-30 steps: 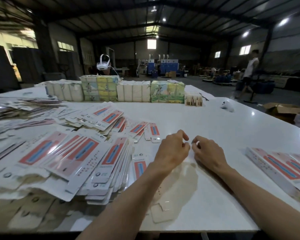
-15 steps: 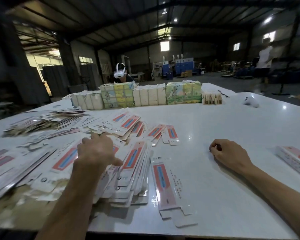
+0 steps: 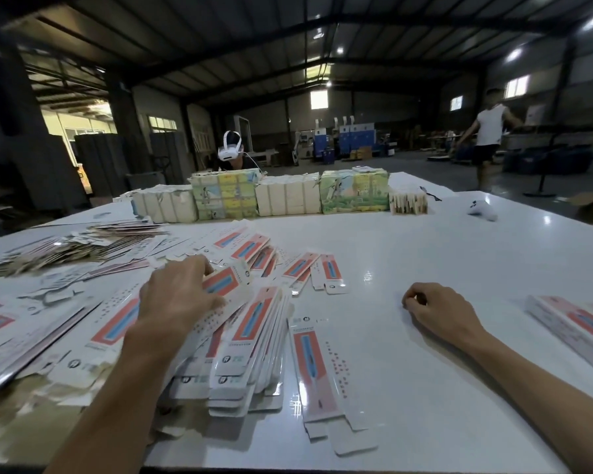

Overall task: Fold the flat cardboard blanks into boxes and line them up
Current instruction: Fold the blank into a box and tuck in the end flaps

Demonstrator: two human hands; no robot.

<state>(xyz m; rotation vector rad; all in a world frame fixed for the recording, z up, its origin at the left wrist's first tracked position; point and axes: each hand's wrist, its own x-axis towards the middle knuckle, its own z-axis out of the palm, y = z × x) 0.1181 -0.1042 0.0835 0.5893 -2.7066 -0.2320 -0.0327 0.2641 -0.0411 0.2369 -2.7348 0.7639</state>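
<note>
I am watching the left hand [image 3: 182, 295] reaching over the sprawling heap [image 3: 254, 340] of white flat cardboard blanks with red-and-blue stripes, which is covering the left half of the glossy white desk [image 3: 425, 261]. Its fingers are curling over the far edge of the top blank [image 3: 224, 281] and the thumb is pressing on the near side, so it is grasping that one piece, which is sitting tilted on the heap. The right hand [image 3: 439, 314] is resting on the bare desk well apart from the heap, loosely clenched with thumb meeting forefinger; I am seeing nothing in it. Between the two hands a single blank [image 3: 317, 367] is lying flat, printed side up, just beside the heap's right edge, and neither hand is touching it. Long white folded boxes [image 3: 575, 323] with the same stripe are lying at the desk's right edge, beyond the right hand. Bundled stacks [image 3: 288, 196] are lining the far side.
</note>
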